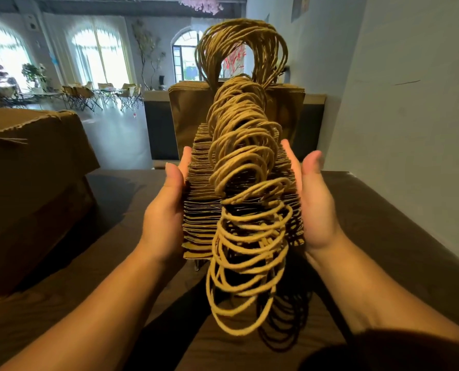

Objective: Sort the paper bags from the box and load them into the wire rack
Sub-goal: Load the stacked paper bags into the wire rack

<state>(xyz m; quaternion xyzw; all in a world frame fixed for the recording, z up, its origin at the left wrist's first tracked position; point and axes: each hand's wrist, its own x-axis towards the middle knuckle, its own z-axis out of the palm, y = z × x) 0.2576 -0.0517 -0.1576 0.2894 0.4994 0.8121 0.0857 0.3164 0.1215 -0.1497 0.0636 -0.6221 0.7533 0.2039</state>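
Hands point(166, 207) flat against bag stack point(199, 207)

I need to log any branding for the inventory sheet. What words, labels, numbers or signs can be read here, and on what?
None can be read.
Paper bags: plain brown, no print showing.
Box: plain cardboard on the sides in view.
Wall pictures: too small and blurred to read.

A café hall: folding chairs point(126, 96), arched windows point(99, 56).
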